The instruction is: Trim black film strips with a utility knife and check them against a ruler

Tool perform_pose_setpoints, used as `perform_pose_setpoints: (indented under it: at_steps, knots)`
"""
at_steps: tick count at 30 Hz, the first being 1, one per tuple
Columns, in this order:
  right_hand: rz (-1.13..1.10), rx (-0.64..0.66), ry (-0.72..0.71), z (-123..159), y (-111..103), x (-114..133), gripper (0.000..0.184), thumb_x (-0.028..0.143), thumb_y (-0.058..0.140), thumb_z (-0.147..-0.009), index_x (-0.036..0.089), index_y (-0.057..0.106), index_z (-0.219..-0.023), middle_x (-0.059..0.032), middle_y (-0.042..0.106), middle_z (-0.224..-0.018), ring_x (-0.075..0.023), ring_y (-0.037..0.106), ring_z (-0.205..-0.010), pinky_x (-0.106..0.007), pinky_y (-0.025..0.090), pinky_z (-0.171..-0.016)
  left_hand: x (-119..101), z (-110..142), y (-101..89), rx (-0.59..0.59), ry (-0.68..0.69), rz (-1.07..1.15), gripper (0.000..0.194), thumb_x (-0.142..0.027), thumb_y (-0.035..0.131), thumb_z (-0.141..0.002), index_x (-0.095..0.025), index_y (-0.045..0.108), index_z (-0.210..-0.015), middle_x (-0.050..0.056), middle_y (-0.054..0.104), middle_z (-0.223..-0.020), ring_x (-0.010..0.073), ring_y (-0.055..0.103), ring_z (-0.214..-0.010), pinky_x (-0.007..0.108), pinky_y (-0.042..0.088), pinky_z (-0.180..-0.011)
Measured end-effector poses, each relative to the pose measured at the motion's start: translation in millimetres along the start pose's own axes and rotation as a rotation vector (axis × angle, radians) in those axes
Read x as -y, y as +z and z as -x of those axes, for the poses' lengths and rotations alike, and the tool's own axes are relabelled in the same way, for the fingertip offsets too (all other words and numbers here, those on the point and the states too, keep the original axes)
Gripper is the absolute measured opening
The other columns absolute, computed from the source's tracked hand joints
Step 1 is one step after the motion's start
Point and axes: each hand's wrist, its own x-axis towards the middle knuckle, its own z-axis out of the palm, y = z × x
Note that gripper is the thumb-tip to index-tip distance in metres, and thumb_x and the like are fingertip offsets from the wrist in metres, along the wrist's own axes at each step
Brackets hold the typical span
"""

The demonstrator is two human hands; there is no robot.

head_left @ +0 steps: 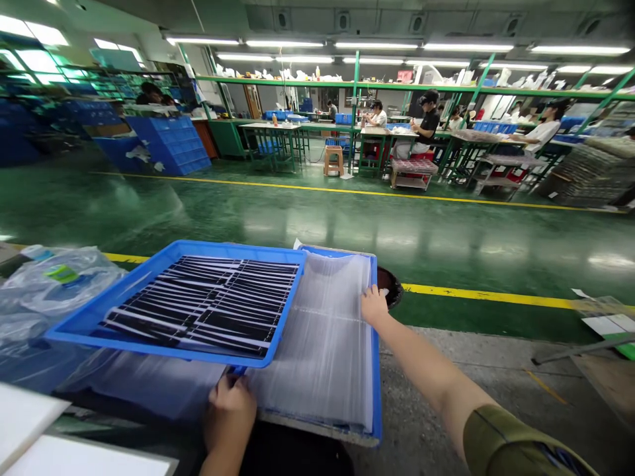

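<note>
A blue plastic tray (268, 361) holds rows of black strips (208, 301) with white edges, and overlaps a lower layer at its right. That lower layer is a stack of clear, whitish plastic sheets (327, 344) lying in another blue tray (376, 396). At the near rim of the upper tray, my left hand (231, 406) is closed, its fingers curled at a small dark-blue part; what exactly they hold is partly hidden. My right hand (374, 305) reaches to the right side of the sheets, with its fingers bent over the lower tray's rim.
Crumpled clear plastic bags (59, 284) lie at the left, with white boards (89, 456) in the near left corner. A dark round bin (389, 287) stands behind my right hand. Across the green floor, people sit at workbenches (381, 131); blue crates (169, 145) are stacked at the left.
</note>
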Motion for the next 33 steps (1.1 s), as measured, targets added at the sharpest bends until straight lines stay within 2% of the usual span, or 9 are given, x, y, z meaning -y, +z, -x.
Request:
perform_pose_setpoints:
  at_steps: [3, 7, 11, 16, 22, 24, 27, 30, 33]
  knots:
    - [0.036, -0.012, -0.039, 10, 5, 11, 0.040, 0.035, 0.062, -0.096, 0.020, 0.056, -0.132, -0.0112, 0.050, -0.143, -0.0308, 0.052, -0.126, -0.056, 0.043, -0.103, -22, 14, -8.2, 0.061, 0.089, -0.112, 0.023, -0.025, 0.058, -0.088, -0.011, 0.071, -0.102, 0.019, 0.057, -0.126, 0.0368, 0.051, -0.113, 0.053, 0.046, -0.088]
    - [0.029, 0.102, -0.232, 37, 23, 31, 0.032, 0.035, 0.062, -0.096, 0.018, 0.061, -0.124, -0.0107, 0.057, -0.134, -0.0276, 0.057, -0.119, -0.051, 0.047, -0.100, -50, 30, -3.9, 0.198, 0.243, -0.170, 0.030, -0.031, 0.053, -0.094, -0.015, 0.068, -0.115, 0.012, 0.060, -0.131, 0.0296, 0.049, -0.125, 0.047, 0.039, -0.104]
    - [0.033, 0.212, -0.345, 58, 36, 39, 0.031, 0.035, 0.063, -0.095, 0.017, 0.062, -0.120, -0.0094, 0.061, -0.126, -0.0256, 0.061, -0.111, -0.049, 0.050, -0.095, -56, 32, 7.1, 0.305, 0.175, -0.276, 0.047, -0.045, 0.056, -0.094, -0.014, 0.059, -0.129, 0.015, 0.055, -0.140, 0.0332, 0.045, -0.133, 0.057, 0.029, -0.113]
    - [0.016, 0.156, -0.323, 50, 32, 36, 0.032, 0.035, 0.063, -0.096, 0.018, 0.061, -0.122, -0.0100, 0.059, -0.131, -0.0269, 0.058, -0.116, -0.051, 0.048, -0.098, -47, 30, 13.2, 0.371, 0.101, -0.351, 0.056, -0.052, 0.055, -0.092, -0.012, 0.056, -0.132, 0.017, 0.054, -0.140, 0.0331, 0.044, -0.135, 0.056, 0.023, -0.116]
    - [-0.013, 0.004, -0.245, 11, 21, 48, 0.040, 0.036, 0.063, -0.095, 0.020, 0.057, -0.131, -0.0113, 0.050, -0.143, -0.0308, 0.051, -0.126, -0.055, 0.044, -0.102, -59, 24, 18.8, 0.319, 0.141, -0.307, 0.058, -0.047, 0.050, -0.095, -0.008, 0.050, -0.139, 0.022, 0.049, -0.145, 0.0351, 0.040, -0.138, 0.055, 0.022, -0.117]
    - [-0.028, -0.038, -0.265, -12, 15, 59, 0.044, 0.037, 0.062, -0.096, 0.021, 0.053, -0.136, -0.0116, 0.046, -0.147, -0.0322, 0.048, -0.129, -0.057, 0.041, -0.105, -67, 20, 22.1, 0.318, 0.175, -0.264, 0.059, -0.042, 0.046, -0.097, -0.008, 0.043, -0.145, 0.021, 0.047, -0.148, 0.0349, 0.042, -0.137, 0.052, 0.027, -0.115]
    - [-0.054, -0.075, -0.325, -50, 7, 80, 0.048, 0.039, 0.061, -0.096, 0.022, 0.050, -0.140, -0.0117, 0.043, -0.150, -0.0334, 0.046, -0.132, -0.059, 0.038, -0.107, -73, 13, 29.8, 0.336, 0.145, -0.232, 0.068, -0.045, 0.046, -0.094, -0.006, 0.037, -0.149, 0.025, 0.045, -0.149, 0.0427, 0.044, -0.132, 0.058, 0.036, -0.105]
    - [-0.081, -0.100, -0.366, -87, 4, 102, 0.048, 0.040, 0.061, -0.096, 0.022, 0.050, -0.140, -0.0118, 0.044, -0.149, -0.0333, 0.046, -0.132, -0.059, 0.038, -0.107, -68, 9, 41.0, 0.339, 0.088, -0.230, 0.078, -0.051, 0.050, -0.089, -0.007, 0.033, -0.151, 0.028, 0.045, -0.148, 0.0493, 0.043, -0.130, 0.065, 0.040, -0.095]
    - [-0.108, -0.123, -0.393, -120, 9, 119, 0.049, 0.038, 0.061, -0.096, 0.022, 0.049, -0.141, -0.0117, 0.042, -0.151, -0.0336, 0.045, -0.133, -0.060, 0.037, -0.107, -55, 9, 53.1, 0.335, 0.079, -0.226, 0.079, -0.055, 0.047, -0.088, -0.007, 0.036, -0.150, 0.030, 0.047, -0.145, 0.0520, 0.039, -0.131, 0.064, 0.045, -0.088]
